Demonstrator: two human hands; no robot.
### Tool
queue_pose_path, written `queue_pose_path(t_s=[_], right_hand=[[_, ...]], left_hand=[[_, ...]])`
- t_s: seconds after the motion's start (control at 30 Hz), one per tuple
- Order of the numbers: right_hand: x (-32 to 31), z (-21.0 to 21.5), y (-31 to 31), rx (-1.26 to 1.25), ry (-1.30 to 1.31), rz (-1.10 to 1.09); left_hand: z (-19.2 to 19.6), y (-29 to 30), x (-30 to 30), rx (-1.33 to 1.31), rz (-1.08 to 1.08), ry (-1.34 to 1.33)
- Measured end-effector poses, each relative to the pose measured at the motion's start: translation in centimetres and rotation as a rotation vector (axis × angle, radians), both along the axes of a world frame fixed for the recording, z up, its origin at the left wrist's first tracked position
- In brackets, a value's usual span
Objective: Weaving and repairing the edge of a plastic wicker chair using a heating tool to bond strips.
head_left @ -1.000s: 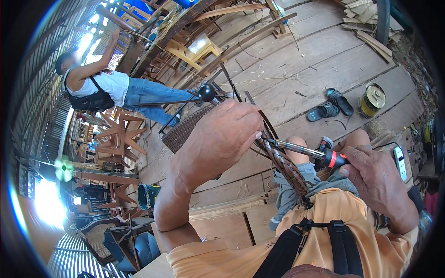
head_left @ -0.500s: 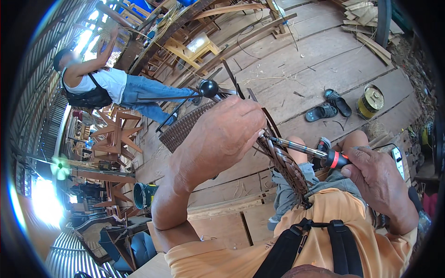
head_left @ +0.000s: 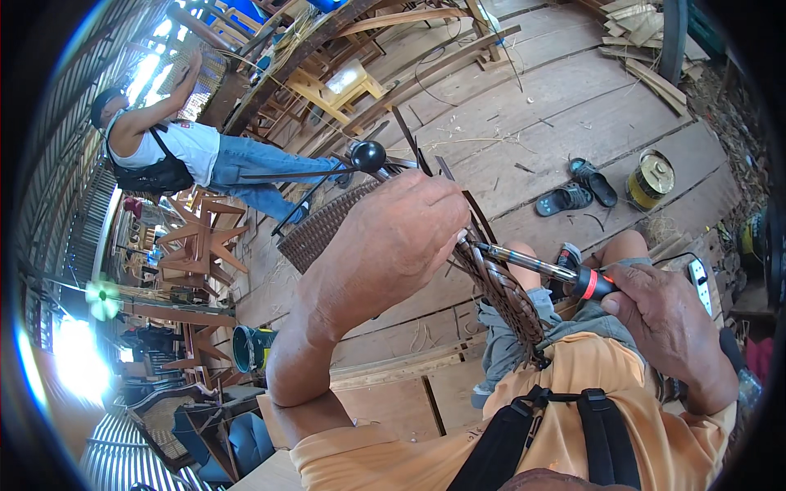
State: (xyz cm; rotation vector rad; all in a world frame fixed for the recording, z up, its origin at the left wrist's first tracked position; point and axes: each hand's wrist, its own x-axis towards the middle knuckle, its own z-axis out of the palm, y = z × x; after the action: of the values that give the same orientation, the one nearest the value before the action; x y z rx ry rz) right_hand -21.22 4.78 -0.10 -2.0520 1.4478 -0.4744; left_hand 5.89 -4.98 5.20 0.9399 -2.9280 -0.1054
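My left hand (head_left: 401, 233) is closed at the upper end of a brown braided wicker band (head_left: 508, 299), which slopes down toward my lap. Its fingertips pinch the strands near the tip of a soldering iron (head_left: 536, 263). From the right, my right hand (head_left: 663, 307) grips the iron by its black handle with a red ring, and the metal tip meets the band beside my left fingers. Beyond the left hand stands a flat woven panel (head_left: 332, 225), partly covered by it, with loose dark strips and a shiny black ball (head_left: 368, 155).
A person (head_left: 188, 151) in a white top and jeans stands at the far left with raised arms. A pair of sandals (head_left: 577, 192) and a yellow-black can (head_left: 651, 180) sit on the plank floor. A power strip (head_left: 700, 285) lies right of my right hand. Wooden furniture frames (head_left: 201, 241) crowd the left.
My hands, the iron and the band hold nearly the same place. The background shifts slightly left, and the standing person's arms and body move a little.
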Motion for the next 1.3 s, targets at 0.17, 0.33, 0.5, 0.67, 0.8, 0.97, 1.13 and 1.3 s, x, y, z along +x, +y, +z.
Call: queue_pose_path(t_s=[0.17, 0.33, 0.5, 0.67, 0.8, 0.97, 1.13, 1.3], right_hand=[[0.24, 0.16, 0.16, 0.016, -0.022, 0.0], [0.38, 0.15, 0.3, 0.015, -0.028, -0.007], [0.42, 0.07, 0.34, 0.023, -0.048, -0.022], [0.39, -0.03, 0.25, 0.021, -0.058, -0.01], [0.32, -0.16, 0.2, 0.03, -0.066, -0.008], [0.34, -0.29, 0.24, 0.011, -0.068, -0.017], [0.35, -0.05, 0.12, 0.003, -0.065, -0.016], [0.3, 0.13, -0.19, 0.023, -0.04, -0.011]], left_hand=[[0.1, 0.15, -0.06, -0.006, 0.01, -0.032], [0.13, 0.17, -0.06, -0.003, 0.015, -0.032], [0.06, 0.17, -0.04, -0.007, 0.023, -0.039], [0.06, 0.17, -0.04, -0.007, 0.026, -0.053], [0.12, 0.15, -0.1, 0.006, 0.023, -0.062], [0.3, 0.08, -0.22, 0.018, 0.013, -0.065], [0.51, 0.14, -0.41, 0.014, 0.03, -0.096], [0.59, 0.13, -0.61, 0.003, 0.044, -0.118]])
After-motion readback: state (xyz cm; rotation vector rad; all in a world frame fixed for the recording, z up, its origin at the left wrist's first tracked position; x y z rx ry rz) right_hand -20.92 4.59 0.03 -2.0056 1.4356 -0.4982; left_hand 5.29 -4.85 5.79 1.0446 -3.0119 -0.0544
